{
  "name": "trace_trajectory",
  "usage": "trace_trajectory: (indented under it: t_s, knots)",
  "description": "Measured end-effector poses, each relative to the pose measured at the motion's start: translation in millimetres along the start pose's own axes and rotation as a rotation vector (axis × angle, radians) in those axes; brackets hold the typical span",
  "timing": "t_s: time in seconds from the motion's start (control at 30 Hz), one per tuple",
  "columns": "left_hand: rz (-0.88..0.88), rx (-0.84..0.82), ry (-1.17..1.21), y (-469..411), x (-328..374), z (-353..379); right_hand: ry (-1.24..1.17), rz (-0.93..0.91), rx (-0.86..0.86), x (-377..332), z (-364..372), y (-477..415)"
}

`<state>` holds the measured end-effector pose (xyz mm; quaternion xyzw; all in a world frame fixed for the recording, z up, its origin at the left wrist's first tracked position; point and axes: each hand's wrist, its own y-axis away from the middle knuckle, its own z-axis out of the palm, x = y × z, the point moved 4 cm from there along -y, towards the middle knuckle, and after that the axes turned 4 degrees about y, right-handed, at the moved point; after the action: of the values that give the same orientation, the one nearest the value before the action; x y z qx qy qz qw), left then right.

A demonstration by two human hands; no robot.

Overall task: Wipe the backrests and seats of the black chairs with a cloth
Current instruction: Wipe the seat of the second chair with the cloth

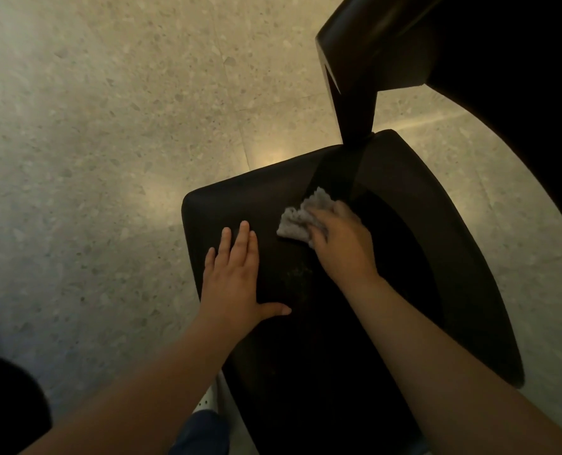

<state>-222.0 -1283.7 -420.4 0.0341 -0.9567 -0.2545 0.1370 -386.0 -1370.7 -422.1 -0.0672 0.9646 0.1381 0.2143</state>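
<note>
**Dim light and a bunched cloth could leave patches unwiped**

The speckled floor looks smooth. A hard push might slide the chair if the bracing hand came off.

The black seat fills the lower middle, with the backrest rising at the upper right on a dark post. Black upholstery in this low light hides dust, so missed strips would be hard to notice, above all in the crease where post meets seat.

The left hand lies open and flat on the seat, fingers straight and thumb spread, steadying it.

The right hand presses down on the cloth with its fingers laid over it, near the foot of the post; its edges are blurred.

The grey cloth sits crumpled on the seat under those fingers. Bunched like this, it covers little with each pass and could slip out from under the hand.
</note>
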Motion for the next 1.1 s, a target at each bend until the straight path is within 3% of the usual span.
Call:
trace_trajectory:
  t_s: [0.17, 0.4, 0.63, 0.8, 0.97, 1.1]
  knots:
    - [-0.001, 0.071, 0.044, 12.7, -15.6, -3.4, 0.023, -0.083, -0.129, 5.3, -9.7, 46.0]
    - [-0.108, -0.006, 0.14, 24.0, -45.1, -3.7, 0.027, -0.092, 0.084, -26.4, -20.7, -17.0]
    - [-0.085, -0.052, 0.197, 21.1, -51.2, 1.9, -0.012, -0.05, 0.011, -30.4, 7.9, 14.4]
    - [-0.089, -0.063, 0.179, 19.8, -50.6, 3.0, 0.022, -0.043, -0.146, -21.6, 0.9, 53.8]
    - [-0.092, -0.046, 0.183, 21.0, -49.3, 3.7, -0.037, -0.115, 0.08, -46.8, -16.4, -1.6]
    - [-0.094, -0.048, 0.166, 19.9, -49.4, 3.9, 0.0, -0.099, 0.065, -54.2, 5.1, -26.2]
